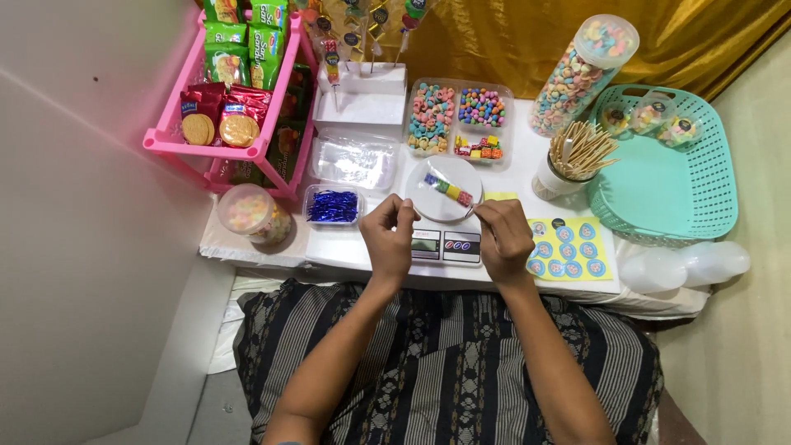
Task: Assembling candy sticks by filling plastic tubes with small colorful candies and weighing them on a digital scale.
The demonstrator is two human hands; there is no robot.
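Presently, both hands are raised over the digital scale (446,245) at the table's near edge. The left hand (389,235) and right hand (503,236) sit apart, fingers pinched; what they pinch cannot be told. One candy skewer (449,189) lies on the single white dish (428,206). Little bare table remains; one teal basket (700,198) overhangs the right edge.

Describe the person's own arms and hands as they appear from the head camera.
Both arms are bare from what shows of them down to the wrists, with no sleeves. The left hand and right hand wear no gloves; no rings, watch or bracelets show.
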